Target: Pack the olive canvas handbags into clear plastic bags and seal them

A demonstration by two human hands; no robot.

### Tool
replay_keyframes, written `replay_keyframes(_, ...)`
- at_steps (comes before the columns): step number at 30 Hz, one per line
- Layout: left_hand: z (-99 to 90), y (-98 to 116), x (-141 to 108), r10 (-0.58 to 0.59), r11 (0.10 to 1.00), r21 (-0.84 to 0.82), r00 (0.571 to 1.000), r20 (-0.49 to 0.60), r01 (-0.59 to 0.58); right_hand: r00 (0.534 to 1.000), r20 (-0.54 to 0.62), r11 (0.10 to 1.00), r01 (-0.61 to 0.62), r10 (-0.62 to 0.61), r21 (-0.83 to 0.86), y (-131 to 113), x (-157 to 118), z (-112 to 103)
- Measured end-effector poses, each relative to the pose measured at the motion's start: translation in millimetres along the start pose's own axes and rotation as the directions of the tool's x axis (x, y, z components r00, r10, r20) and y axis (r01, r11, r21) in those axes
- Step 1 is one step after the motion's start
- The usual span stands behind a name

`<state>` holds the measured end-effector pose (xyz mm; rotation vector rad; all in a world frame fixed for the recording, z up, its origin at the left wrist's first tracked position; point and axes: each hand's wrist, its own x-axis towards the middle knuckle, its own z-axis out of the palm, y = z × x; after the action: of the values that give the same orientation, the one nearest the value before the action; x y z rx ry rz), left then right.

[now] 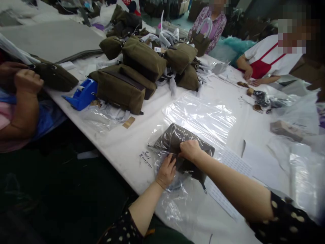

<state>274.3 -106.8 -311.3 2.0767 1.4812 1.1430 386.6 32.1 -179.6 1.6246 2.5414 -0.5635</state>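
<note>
Both the left hand [165,171] and the right hand [190,149] touch one dark olive bag [186,164], which lies on the bench [129,150] just below the middle of the frame, under clear plastic [175,206]. The left hand has its fingers extended and a little spread near the bag's left edge; the right hand is curled in on the bag's upper side, and I cannot tell whether it pinches the plastic. The step in hand looks like arranging the plastic around the bag; I judge the next move calls for one hand steadying while the other smooths the slack. Just beyond lie flat clear sheets [199,117], and a printed sheet [235,162] is at right. A blue tape dispenser [82,95] and a pile of olive bags [144,57] fill the upper left and centre; a co-worker's hand [29,81] is at far left, a person in a red apron [264,66] at upper right.
</note>
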Motion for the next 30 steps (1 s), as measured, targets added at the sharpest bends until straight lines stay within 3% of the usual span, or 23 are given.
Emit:
replay_keyframes(3, 1.2, 1, 8, 0.034, 0.999, 0.021, 0.997, 0.064, -0.035, 0.996, -0.080, 0.991, -0.049, 0.039, -0.125, 33, -14, -27)
replay_keyframes(5, -2.1, 3, 13, 0.035, 0.999, 0.016, 0.997, 0.076, -0.036, 0.991, -0.132, 0.982, -0.057, 0.034, -0.181, 54, -46, -39)
replay_keyframes(7, -13.3, 6, 12, 0.023, 0.999, 0.025, 0.998, 0.050, -0.025, 0.983, -0.147, 0.969, 0.074, -0.111, -0.237, 72, -94, -34)
replay_keyframes(8, -22.3, 9, 7, 0.029, 0.999, 0.030, 0.999, 0.042, -0.030, 0.955, -0.133, 0.936, 0.220, -0.264, -0.274, 79, -122, -23)
replay_keyframes(10, -45.1, 16, -14, 0.088, 0.996, 0.020, 0.991, 0.103, -0.090, 0.827, -0.019, 0.786, 0.526, -0.562, -0.325, 90, -175, 11)
replay_keyframes(12, -68.5, 25, -45, 0.175, 0.984, -0.026, 0.944, 0.279, -0.175, 0.724, 0.051, 0.671, 0.661, -0.688, -0.336, 99, -214, 52)
replay_keyframes(13, -77.8, 31, -62, 0.207, 0.978, -0.049, 0.901, 0.382, -0.204, 0.714, 0.044, 0.659, 0.666, -0.699, -0.348, 101, -226, 71)
replay_keyframes(15, -88.5, 42, -94, 0.201, 0.977, -0.049, 0.820, 0.537, -0.207, 0.739, -0.029, 0.697, 0.621, -0.673, -0.358, 104, -232, 100)
replay_keyframes(16, -89.3, 46, -106, 0.168, 0.982, -0.026, 0.799, 0.577, -0.188, 0.753, -0.080, 0.728, 0.596, -0.653, -0.339, 104, -229, 108)
replay_keyframes(19, -77.6, 53, -121, 0.021, 0.999, 0.024, 0.815, 0.579, -0.043, 0.756, -0.195, 0.780, 0.594, -0.625, -0.197, 103, -211, 109)
replay_keyframes(21, -65.6, 55, -116, -0.145, 0.984, -0.018, 0.849, 0.509, 0.178, 0.775, -0.240, 0.807, 0.585, -0.584, -0.075, 101, -201, 98)
replay_keyframes(23, -59.4, 58, -104, -0.342, 0.908, -0.086, 0.842, 0.417, 0.411, 0.825, -0.257, 0.844, 0.534, -0.503, 0.060, 95, -198, 86)
replay_keyframes(25, -63.3, 62, -92, -0.501, 0.820, -0.112, 0.799, 0.332, 0.561, 0.893, -0.262, 0.883, 0.423, -0.367, 0.203, 84, -199, 78)
replay_keyframes(27, -75.3, 64, -83, -0.585, 0.772, -0.097, 0.763, 0.277, 0.628, 0.956, -0.252, 0.909, 0.233, -0.149, 0.346, 67, -203, 77)
replay_keyframes(30, -94.1, 61, -74, -0.696, 0.677, -0.090, 0.675, 0.245, 0.731, 0.966, -0.176, 0.859, -0.075, 0.188, 0.506, 36, -209, 87)
